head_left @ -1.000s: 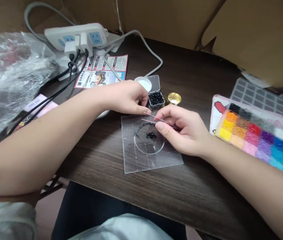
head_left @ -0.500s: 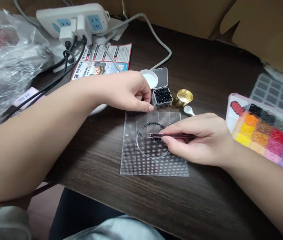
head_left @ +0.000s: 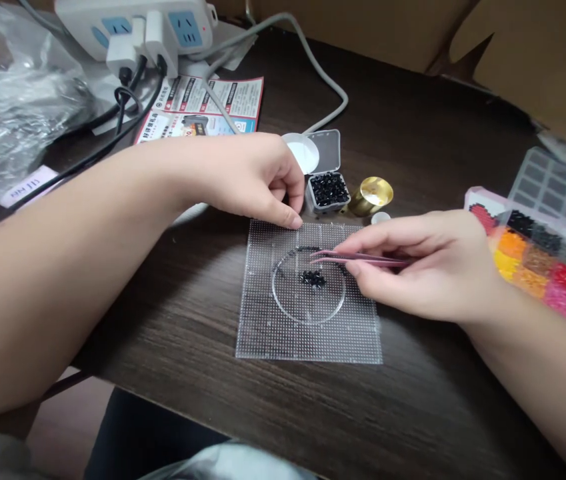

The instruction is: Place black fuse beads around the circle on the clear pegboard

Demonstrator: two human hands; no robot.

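Observation:
My right hand (head_left: 413, 263) pinches pink tweezers (head_left: 373, 258), their tips over the upper part of a clear ring (head_left: 273, 293). The ring lies on a transparent pegboard (head_left: 263, 333). Inside it is a small heap of black beads (head_left: 313, 279), and dark beads follow its upper edge. Whether the tweezer tips hold a bead is too small to tell. My left hand (head_left: 275, 180) rests at the board's top left edge with its fingers curled and thumb on the edge; nothing shows in it. Beside it stands an open clear box (head_left: 329, 191) of black beads.
A gold cup (head_left: 373, 195) and a white spoon (head_left: 381, 218) are behind my right hand. Colored beads fill a tray (head_left: 537, 260) at right. A power strip (head_left: 137, 30), cables, a leaflet (head_left: 213, 100) and plastic bags (head_left: 17, 93) lie at left and back.
My right hand and the tweezers have moved right and slightly up, away from the bead heap, which is now uncovered. The view has shifted slightly. My left hand stays at the board's edge.

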